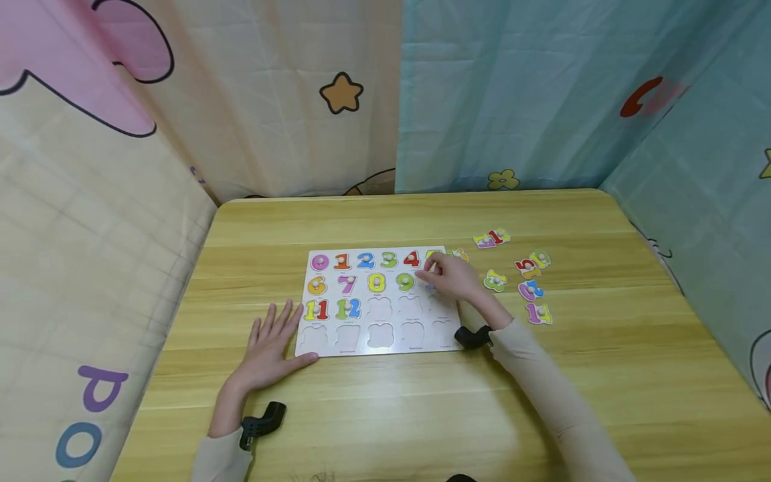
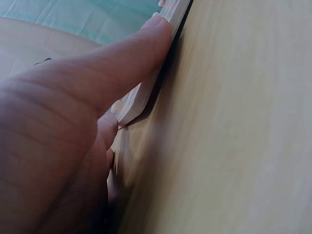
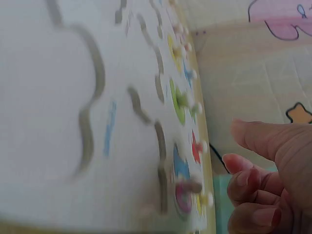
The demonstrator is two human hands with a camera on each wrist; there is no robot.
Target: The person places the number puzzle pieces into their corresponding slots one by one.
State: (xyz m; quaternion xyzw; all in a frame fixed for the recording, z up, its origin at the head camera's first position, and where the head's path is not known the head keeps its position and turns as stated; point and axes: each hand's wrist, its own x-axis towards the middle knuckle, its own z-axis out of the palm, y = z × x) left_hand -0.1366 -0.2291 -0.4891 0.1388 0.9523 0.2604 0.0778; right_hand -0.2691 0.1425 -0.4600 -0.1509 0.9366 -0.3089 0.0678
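A white number puzzle board point(image 1: 391, 351) lies on the table, with knobbed number pieces 0 to 9, 11 and 12 in its recesses. My left hand point(image 1: 268, 351) rests at the board's left side, fingers spread. In the left wrist view, its thumb point(image 2: 156, 31) presses the board's near edge. Over the board's upper right part is my right hand point(image 1: 454, 276), holding nothing. Its fingers point(image 3: 251, 180) are loosely bent and the thumb stands apart. Below it, a blue and pink piece point(image 3: 184, 200) sits in the board, partly hidden by the hand in the head view.
Loose number pieces lie right of the board: a pair point(image 1: 492, 238) at the back, a green and yellow piece point(image 1: 495, 280), a purple and blue one point(image 1: 531, 290) and several more. Vacant recesses point(image 1: 380, 333) fill the board's lower rows. Curtains point(image 1: 289, 134) stand behind the table.
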